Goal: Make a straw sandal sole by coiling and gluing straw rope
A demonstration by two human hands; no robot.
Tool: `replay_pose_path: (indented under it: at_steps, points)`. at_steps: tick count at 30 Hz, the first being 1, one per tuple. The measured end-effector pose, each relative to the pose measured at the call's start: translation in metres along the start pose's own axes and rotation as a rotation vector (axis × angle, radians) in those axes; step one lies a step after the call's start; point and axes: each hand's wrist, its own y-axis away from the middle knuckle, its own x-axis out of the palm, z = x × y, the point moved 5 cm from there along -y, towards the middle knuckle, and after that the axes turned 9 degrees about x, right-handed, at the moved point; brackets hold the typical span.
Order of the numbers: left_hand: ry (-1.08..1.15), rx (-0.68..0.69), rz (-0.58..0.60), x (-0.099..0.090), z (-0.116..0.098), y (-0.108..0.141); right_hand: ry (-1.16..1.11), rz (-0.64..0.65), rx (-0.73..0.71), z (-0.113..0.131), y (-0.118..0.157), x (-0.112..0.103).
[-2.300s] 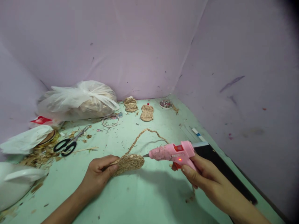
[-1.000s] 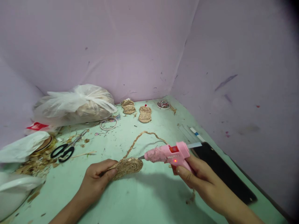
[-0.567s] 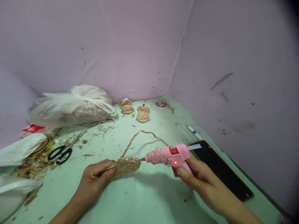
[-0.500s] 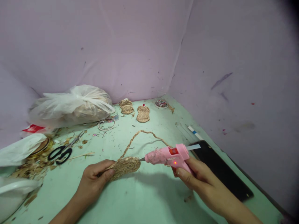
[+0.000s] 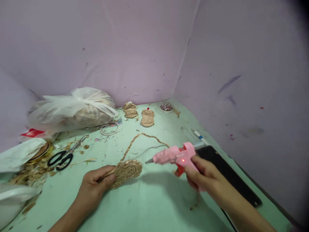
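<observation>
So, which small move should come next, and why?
Perhaps lay the braid against the coil: the left hand grips the coil, the braid arches away from it, and the glue gun in the right hand has its nozzle just clear of the coil.

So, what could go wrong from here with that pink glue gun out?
The pink glue gun has its red light on, so its nozzle may be hot; the left fingers, pinching the coiled piece nearby, could get burned. Glue might drip on the green table. The braid runs out of sight behind the gun and could snag.
</observation>
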Motion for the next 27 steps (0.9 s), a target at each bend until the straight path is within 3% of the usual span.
replay_pose_path:
  at_steps: [4,7,13,18,19,21,24,27]
  points:
    - [0.013,-0.025,0.014,0.0,0.004,0.005,-0.377,-0.264,0.096,-0.004,-0.034,-0.021]
    - [0.018,-0.023,0.038,0.001,0.004,0.012,-0.469,-0.353,0.182,-0.011,-0.066,-0.025]
    - [0.006,-0.02,0.008,0.001,-0.006,0.02,-0.293,-0.487,0.205,-0.019,-0.099,-0.036]
    - [-0.02,0.0,0.031,0.002,-0.009,0.021,-0.026,-0.553,0.104,0.003,-0.086,-0.042]
    - [-0.02,0.013,0.054,0.003,-0.008,0.021,0.045,-0.59,0.022,0.013,-0.078,-0.038]
    - [-0.012,0.037,0.1,0.005,-0.007,0.021,0.422,-0.634,-0.39,0.049,-0.055,-0.013]
    - [0.032,0.051,0.126,0.006,-0.008,0.019,0.754,-0.293,-0.854,0.081,-0.027,0.051]
    - [0.091,0.061,0.108,0.006,-0.01,0.017,0.953,-0.068,-1.033,0.089,-0.02,0.093]
